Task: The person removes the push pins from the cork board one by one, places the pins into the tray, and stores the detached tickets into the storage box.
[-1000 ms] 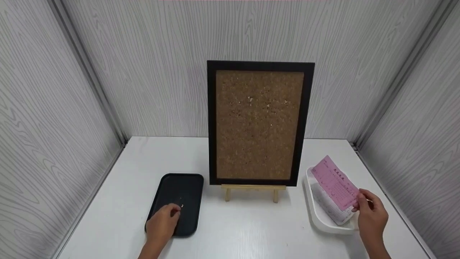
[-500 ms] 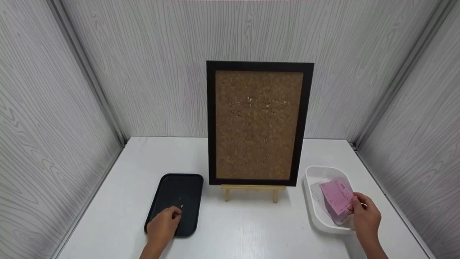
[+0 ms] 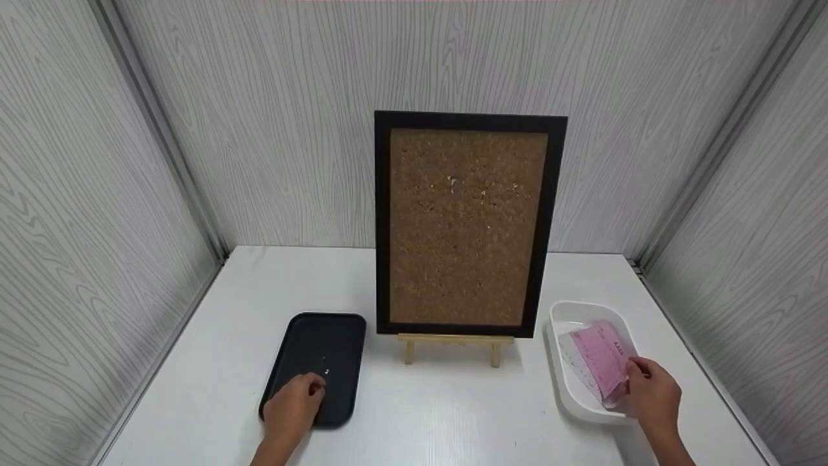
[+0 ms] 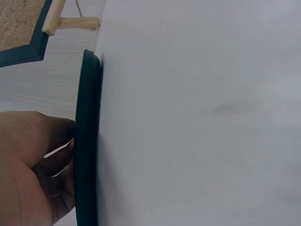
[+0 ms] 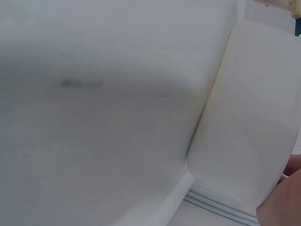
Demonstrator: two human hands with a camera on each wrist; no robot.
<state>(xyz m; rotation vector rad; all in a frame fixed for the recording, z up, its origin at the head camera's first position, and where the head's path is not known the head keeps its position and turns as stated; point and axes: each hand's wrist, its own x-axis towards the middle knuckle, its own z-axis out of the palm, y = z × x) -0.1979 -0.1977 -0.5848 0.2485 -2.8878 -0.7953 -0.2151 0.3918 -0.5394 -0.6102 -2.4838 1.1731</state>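
Note:
On the left of the table lies a black tray with a few tiny pale bits in it. My left hand rests over its near left part, fingers loosely curled beside the bits. In the left wrist view, the tray's rim hides those fingertips; I see nothing held. To the right stands a white plastic bin. A pink printed paper slip lies in it over a white printed paper. My right hand reaches over the bin's right rim and pinches the slip's edge.
A black-framed cork board stands on a small wooden easel at the middle back, with pale specks and holes in its surface. Pale wood-grain walls enclose the white table at the back and sides.
My right hand has lowered the pink slip from above the bin down into it, moving slightly left. The left hand has barely moved.

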